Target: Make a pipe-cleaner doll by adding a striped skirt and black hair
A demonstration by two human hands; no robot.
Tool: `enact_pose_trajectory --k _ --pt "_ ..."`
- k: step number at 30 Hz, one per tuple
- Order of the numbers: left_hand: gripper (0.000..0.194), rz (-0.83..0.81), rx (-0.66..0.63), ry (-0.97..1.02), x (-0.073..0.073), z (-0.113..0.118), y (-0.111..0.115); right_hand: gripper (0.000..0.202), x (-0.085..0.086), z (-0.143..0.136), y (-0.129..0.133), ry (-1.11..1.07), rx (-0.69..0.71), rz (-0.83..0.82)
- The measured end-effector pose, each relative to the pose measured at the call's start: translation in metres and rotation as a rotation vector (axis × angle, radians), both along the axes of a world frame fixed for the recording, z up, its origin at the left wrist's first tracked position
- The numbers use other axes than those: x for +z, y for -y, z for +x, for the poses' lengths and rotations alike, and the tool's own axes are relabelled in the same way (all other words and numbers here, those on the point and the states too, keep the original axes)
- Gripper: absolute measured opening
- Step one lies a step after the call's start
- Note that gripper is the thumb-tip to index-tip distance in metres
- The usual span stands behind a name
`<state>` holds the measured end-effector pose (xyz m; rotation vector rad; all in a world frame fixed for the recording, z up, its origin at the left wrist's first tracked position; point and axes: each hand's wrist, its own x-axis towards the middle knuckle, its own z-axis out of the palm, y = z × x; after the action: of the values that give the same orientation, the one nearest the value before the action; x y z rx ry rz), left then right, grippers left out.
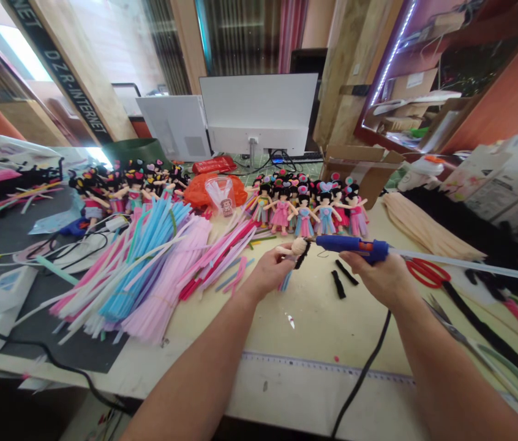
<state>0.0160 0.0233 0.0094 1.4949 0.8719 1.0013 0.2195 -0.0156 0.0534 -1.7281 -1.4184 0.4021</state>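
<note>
My left hand is closed around a small pipe-cleaner doll with a cream head and a black fuzzy strip along the head's right side. Light blue strands of it hang below my fingers. My right hand grips a blue hot glue gun with a long pale glue stick out of its back. The gun's nozzle points left, at or very near the black strip; whether it touches I cannot tell. Two short black fuzzy pieces lie on the mat below the gun.
Bundles of coloured pipe cleaners lie to the left. Rows of finished dolls stand behind, near an orange bag and a cardboard box. Red-handled scissors and pale-handled scissors lie right. The gun's black cord crosses the front edge.
</note>
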Motion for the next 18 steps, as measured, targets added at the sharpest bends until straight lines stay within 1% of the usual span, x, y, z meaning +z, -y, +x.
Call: enact_pose_trajectory --k 5,12,18 --pt "0.040 0.012 -0.009 0.016 0.0001 -0.0003 0.0004 0.036 0.0020 -0.0021 0.0006 -0.022 -0.023 -0.022" --pt "0.043 -0.021 0.050 -0.014 -0.0005 -0.0009 -0.0003 0.037 0.0074 -0.0061 0.0033 -0.059 -0.013 -0.020" --pt "0.036 -0.025 0.049 0.016 0.0001 -0.0009 -0.0006 0.036 0.0079 -0.0065 0.0040 -0.032 0.004 -0.002"
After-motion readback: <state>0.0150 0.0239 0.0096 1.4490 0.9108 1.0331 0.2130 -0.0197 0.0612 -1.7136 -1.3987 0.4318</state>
